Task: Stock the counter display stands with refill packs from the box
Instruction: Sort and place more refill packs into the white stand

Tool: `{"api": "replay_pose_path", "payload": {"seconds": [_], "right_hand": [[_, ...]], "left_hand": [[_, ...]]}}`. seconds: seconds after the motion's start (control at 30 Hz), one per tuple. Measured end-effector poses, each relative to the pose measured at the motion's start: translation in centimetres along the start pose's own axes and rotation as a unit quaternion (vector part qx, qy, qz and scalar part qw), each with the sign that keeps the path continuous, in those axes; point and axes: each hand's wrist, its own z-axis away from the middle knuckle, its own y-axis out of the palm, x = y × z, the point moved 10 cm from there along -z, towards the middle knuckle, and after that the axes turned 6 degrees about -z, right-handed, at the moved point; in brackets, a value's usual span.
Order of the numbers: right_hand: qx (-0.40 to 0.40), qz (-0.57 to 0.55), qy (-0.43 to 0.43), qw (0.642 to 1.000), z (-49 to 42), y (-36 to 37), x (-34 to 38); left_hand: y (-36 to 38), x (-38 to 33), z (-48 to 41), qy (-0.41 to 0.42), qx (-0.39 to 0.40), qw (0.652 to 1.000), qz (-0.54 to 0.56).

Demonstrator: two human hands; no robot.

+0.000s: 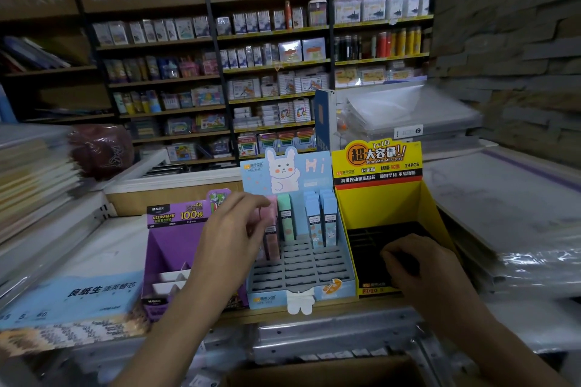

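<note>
Three display stands line the counter edge: a purple one (169, 245), a light blue rabbit one (314, 292) and a yellow one (390, 207). The blue stand holds a pink refill pack (271, 229), a green pack (286, 217) and blue packs (320, 220) in its back rows. My left hand (232, 236) pinches the pink pack at its top, over the stand's left column. Inside the yellow stand's black tray, my right hand (421, 267) has its fingers curled; whether it holds anything is hidden. A cardboard box (314, 375) lies at the bottom edge.
Stacks of wrapped paper goods sit at the left (34, 185) and right (518, 214) of the stands. A blue refill-paper pack (78, 295) lies at the front left. Stocked shelves (267, 72) fill the background.
</note>
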Motion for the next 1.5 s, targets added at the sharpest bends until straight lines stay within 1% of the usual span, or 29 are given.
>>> {"api": "replay_pose_path", "payload": {"seconds": [0.17, 0.27, 0.37, 0.5, 0.63, 0.77, 0.83, 0.9, 1.03, 1.1, 1.2, 1.33, 1.43, 1.5], "right_hand": [[-0.034, -0.052, -0.055, 0.997, 1.2, -1.5, 3.8], [-0.015, -0.076, -0.076, 0.994, 2.5, -0.6, 5.4], [0.015, -0.099, -0.072, 0.992, 3.9, 1.1, 5.7], [0.057, -0.096, -0.03, 0.993, 6.1, 4.6, 3.6], [0.108, -0.07, 0.022, 0.991, 8.6, 8.9, 0.3], [0.154, -0.052, 0.071, 0.984, 11.9, 12.8, -2.9], [0.172, -0.063, 0.115, 0.976, 13.8, 14.5, -4.6], [0.186, -0.06, 0.16, 0.968, 15.9, 16.1, -5.9], [0.219, -0.006, 0.207, 0.954, 19.8, 18.5, -7.3], [0.241, -0.007, 0.241, 0.94, 21.5, 19.4, -7.8], [0.251, -0.001, 0.263, 0.932, 23.1, 20.3, -8.0], [0.284, -0.009, 0.257, 0.924, 23.8, 22.0, -8.0], [0.316, -0.017, 0.246, 0.916, 23.5, 23.5, -8.4], [0.337, -0.021, 0.244, 0.909, 23.0, 24.9, -9.0]], "left_hand": [[-0.9, -1.3, 2.5, -0.005, -0.006, 0.998, 0.065], [-0.1, -1.9, 5.1, -0.019, 0.009, 0.993, 0.118], [1.1, -2.1, 8.1, -0.049, 0.03, 0.985, 0.164], [3.1, -1.7, 12.3, -0.087, 0.063, 0.975, 0.193], [6.4, 1.0, 17.5, -0.164, 0.137, 0.959, 0.187], [9.8, 4.2, 23.2, -0.227, 0.221, 0.93, 0.187], [11.3, 5.1, 26.0, -0.243, 0.266, 0.91, 0.205], [12.5, 5.5, 28.2, -0.251, 0.295, 0.898, 0.21], [14.5, 5.4, 32.4, -0.268, 0.367, 0.863, 0.223], [14.9, 5.3, 34.0, -0.271, 0.391, 0.851, 0.224], [14.9, 5.6, 36.4, -0.302, 0.403, 0.833, 0.229], [15.3, 7.3, 39.2, -0.376, 0.41, 0.804, 0.211], [15.2, 7.9, 39.9, -0.434, 0.38, 0.789, 0.213], [15.2, 8.1, 40.6, -0.488, 0.352, 0.765, 0.228]]}}
